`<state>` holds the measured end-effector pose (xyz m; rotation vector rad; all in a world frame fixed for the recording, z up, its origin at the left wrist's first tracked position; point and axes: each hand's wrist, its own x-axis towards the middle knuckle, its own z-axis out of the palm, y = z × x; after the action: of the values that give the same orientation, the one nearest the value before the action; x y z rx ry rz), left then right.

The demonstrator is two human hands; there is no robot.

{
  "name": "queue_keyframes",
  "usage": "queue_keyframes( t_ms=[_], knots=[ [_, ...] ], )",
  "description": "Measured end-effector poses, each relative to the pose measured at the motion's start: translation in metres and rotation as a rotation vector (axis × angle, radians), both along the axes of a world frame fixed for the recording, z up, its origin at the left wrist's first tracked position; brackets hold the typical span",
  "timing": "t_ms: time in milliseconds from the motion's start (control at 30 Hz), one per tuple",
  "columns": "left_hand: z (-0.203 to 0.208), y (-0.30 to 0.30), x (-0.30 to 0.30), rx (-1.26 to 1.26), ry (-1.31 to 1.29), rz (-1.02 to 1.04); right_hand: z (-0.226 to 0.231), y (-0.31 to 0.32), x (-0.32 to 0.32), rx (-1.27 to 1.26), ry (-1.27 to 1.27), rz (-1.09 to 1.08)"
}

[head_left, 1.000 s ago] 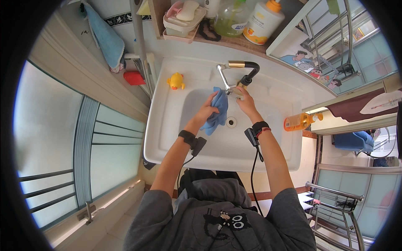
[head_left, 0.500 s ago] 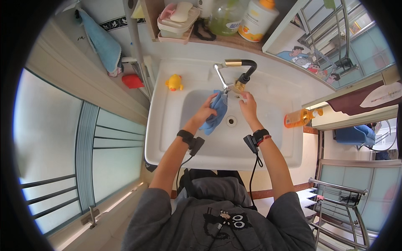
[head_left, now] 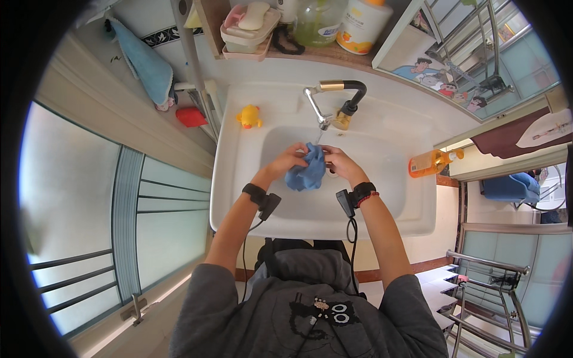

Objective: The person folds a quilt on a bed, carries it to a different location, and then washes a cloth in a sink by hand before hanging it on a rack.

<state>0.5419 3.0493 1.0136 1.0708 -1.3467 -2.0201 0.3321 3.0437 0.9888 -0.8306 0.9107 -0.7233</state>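
Observation:
A blue cloth (head_left: 306, 173) hangs bunched over the basin of the white sink (head_left: 239, 203). My left hand (head_left: 289, 160) grips it from the left side, fingers closed on its upper part. From the right, my right hand (head_left: 341, 163) holds the cloth's upper edge, its fingertips partly hidden behind the fabric. Just above the cloth, water runs from the swivel spout of the black and gold faucet (head_left: 352, 98). The drain shows partly beside my right hand.
A yellow rubber duck (head_left: 249, 116) sits on the sink's left ledge. An orange pump bottle (head_left: 428, 164) is at the right rim. Behind the sink, a wooden shelf (head_left: 340, 57) carries a soap box (head_left: 248, 33) and several bottles. A light blue towel (head_left: 146, 65) hangs at left.
My right hand has left the faucet and come down to the cloth. Both hands now hold the cloth, which is more bunched and lower, away from the spout.

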Motion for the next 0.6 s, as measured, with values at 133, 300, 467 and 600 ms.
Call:
queue_keyframes(
  t_ms=[133,300,467,600],
  knots=[
    [-0.010,-0.002,0.021,-0.259,-0.358,0.079,0.009,-0.006,-0.007,-0.269,0.429,0.223],
    [0.027,-0.014,0.041,-0.489,-0.836,0.109,0.022,-0.015,-0.023,-0.431,0.535,0.068],
    [0.048,-0.023,0.052,-0.541,-0.767,0.171,0.037,-0.013,-0.029,-0.624,0.655,0.014],
    [0.035,-0.033,0.071,-0.766,-0.692,0.299,0.057,-0.010,-0.021,-0.721,0.752,0.098]
  ],
)
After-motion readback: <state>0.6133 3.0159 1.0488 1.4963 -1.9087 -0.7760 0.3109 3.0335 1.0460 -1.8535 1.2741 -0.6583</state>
